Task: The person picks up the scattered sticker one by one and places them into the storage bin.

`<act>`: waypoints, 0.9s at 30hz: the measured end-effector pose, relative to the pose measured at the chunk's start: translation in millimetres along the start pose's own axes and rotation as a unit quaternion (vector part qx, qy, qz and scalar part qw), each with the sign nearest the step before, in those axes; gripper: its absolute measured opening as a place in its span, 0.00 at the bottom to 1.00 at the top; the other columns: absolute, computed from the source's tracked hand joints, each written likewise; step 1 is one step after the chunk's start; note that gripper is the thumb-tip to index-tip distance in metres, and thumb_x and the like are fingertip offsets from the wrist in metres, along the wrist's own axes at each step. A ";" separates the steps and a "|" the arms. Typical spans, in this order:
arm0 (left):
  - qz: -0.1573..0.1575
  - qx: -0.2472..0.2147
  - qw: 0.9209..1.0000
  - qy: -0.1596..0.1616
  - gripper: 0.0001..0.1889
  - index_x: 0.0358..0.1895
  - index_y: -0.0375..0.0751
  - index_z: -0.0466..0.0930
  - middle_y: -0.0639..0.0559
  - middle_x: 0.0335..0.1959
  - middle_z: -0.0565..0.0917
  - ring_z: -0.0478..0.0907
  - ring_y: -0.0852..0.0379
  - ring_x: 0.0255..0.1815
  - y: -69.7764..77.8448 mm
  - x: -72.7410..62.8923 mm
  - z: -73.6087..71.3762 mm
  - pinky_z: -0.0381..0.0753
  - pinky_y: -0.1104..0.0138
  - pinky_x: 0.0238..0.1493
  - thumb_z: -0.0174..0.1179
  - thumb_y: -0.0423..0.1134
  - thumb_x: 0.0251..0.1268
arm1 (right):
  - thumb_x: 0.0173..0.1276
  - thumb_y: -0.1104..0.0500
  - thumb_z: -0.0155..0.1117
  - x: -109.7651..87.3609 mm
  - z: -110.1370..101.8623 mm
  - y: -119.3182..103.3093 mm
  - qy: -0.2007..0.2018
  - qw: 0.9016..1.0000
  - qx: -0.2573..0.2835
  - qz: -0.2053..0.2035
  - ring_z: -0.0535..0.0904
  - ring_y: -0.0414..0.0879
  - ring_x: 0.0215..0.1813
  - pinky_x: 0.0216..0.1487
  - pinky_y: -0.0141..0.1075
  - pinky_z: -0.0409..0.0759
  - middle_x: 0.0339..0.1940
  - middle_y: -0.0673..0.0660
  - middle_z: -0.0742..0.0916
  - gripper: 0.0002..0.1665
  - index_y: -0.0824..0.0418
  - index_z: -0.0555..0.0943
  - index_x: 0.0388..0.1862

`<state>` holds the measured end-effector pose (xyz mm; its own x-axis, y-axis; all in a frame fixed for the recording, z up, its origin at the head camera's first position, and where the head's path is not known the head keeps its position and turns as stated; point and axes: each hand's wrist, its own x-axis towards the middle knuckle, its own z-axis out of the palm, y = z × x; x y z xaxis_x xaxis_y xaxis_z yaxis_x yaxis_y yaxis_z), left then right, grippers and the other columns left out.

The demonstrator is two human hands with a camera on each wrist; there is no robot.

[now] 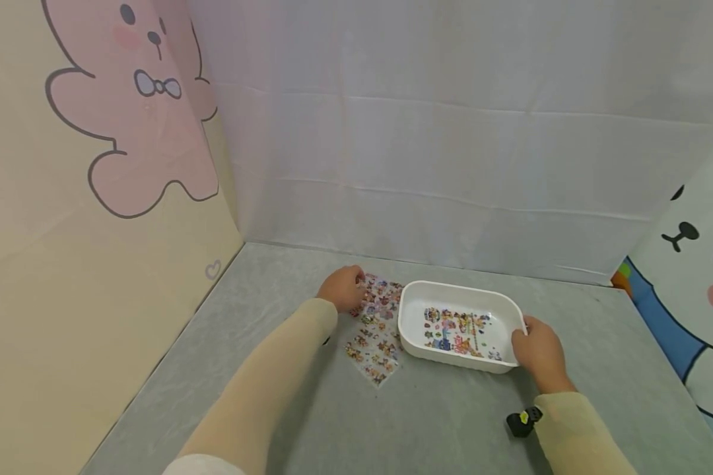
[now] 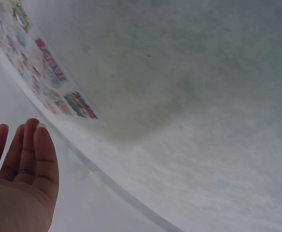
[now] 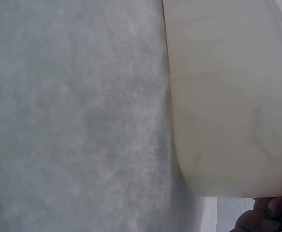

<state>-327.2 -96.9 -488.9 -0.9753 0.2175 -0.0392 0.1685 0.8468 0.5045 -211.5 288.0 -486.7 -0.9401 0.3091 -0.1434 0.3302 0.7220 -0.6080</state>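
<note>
A white plastic tray (image 1: pixel 457 361) stands on the grey table, with small colourful stickers (image 1: pixel 451 330) lying on its floor. My right hand (image 1: pixel 543 353) grips the tray's right end, thumb over the rim. From below, the right wrist view shows the tray's side wall (image 3: pixel 232 106) and part of the fingers (image 3: pixel 261 220). Left of the tray lie clear sticker sheets (image 1: pixel 375 349) printed with tiny figures. At their upper left edge is my left hand (image 1: pixel 342 289). Seen in the left wrist view, its fingers (image 2: pixel 45 154) are slightly bent beside the sheet (image 2: pixel 39 67), with nothing visibly held.
A white cloth wall (image 1: pixel 428 165) rises along the table's back edge. On the left stands a cream wall with a pink bear print (image 1: pixel 148 125). A white bear print (image 1: pixel 683 284) hangs at the right. A small black device (image 1: pixel 519 422) is at my right wrist.
</note>
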 end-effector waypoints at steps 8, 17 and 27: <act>-0.003 0.055 0.998 -0.004 0.24 0.68 0.43 0.76 0.43 0.63 0.78 0.79 0.45 0.58 -10.9 4.1 3.5 0.80 0.51 0.56 0.63 0.48 0.75 | 0.75 0.62 0.43 -1.6 -1.9 -0.6 -0.001 1.000 0.001 -0.006 0.76 0.68 0.59 0.62 0.63 0.72 0.65 0.79 0.76 0.33 0.79 0.64 0.74; -0.011 0.091 0.996 -0.014 0.34 0.78 0.47 0.68 0.41 0.74 0.70 0.68 0.40 0.73 -11.8 7.5 11.8 0.69 0.47 0.70 0.62 0.54 0.74 | 0.75 0.62 0.43 -1.4 -2.2 1.6 -0.001 1.000 -0.004 -0.020 0.78 0.67 0.56 0.58 0.62 0.74 0.63 0.79 0.78 0.32 0.80 0.65 0.73; 0.000 0.145 0.989 -0.015 0.32 0.79 0.48 0.65 0.44 0.77 0.68 0.64 0.44 0.76 -0.2 10.4 25.9 0.64 0.53 0.75 0.57 0.54 0.78 | 0.75 0.61 0.43 -1.2 -1.7 1.5 -0.003 1.000 -0.003 -0.018 0.78 0.67 0.56 0.57 0.62 0.75 0.62 0.79 0.78 0.32 0.80 0.65 0.73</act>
<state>-333.7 -82.2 -511.7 -0.9713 0.2283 -0.0668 0.2069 0.9492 0.2369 -209.7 289.8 -486.1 -0.9519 0.2790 -0.1269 0.2968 0.7359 -0.6086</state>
